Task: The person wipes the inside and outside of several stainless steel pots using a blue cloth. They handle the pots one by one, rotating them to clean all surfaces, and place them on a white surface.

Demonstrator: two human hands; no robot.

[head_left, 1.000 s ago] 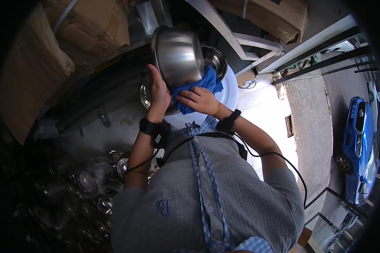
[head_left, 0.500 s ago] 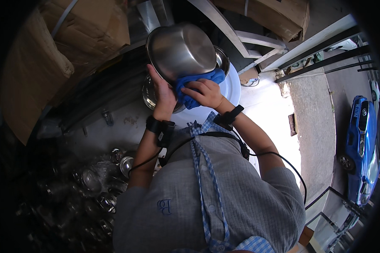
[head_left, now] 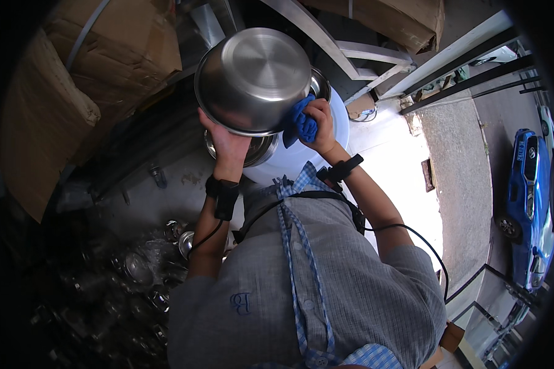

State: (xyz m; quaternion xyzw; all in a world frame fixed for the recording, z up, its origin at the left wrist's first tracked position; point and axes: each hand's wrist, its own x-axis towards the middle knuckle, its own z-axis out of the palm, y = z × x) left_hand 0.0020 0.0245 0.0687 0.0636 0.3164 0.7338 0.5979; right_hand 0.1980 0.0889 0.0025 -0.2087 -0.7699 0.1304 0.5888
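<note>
A steel bowl (head_left: pixel 261 67) is held up in front of me, tilted so its round base shows. My left hand (head_left: pixel 224 140) grips its near rim from below, with the fingers hidden behind the bowl. Bunched in my right hand (head_left: pixel 321 123) is a blue cloth (head_left: pixel 301 123), which lies at the bowl's lower right side. Beneath them, more steel bowls (head_left: pixel 261 150) rest on a round white surface (head_left: pixel 337 132), partly covered by the held bowl and my hands.
Cardboard boxes (head_left: pixel 117 49) stand at the left, with another box (head_left: pixel 406 24) at the top right. A metal frame (head_left: pixel 314 34) rises beyond the bowl. Several shiny metal pieces (head_left: pixel 135 267) lie on the floor at lower left. A blue car (head_left: pixel 529 209) is outside on the right.
The bowl has tipped so its base faces me more fully and has shifted left. My right hand has moved right with the cloth, now gathered into a tighter bunch.
</note>
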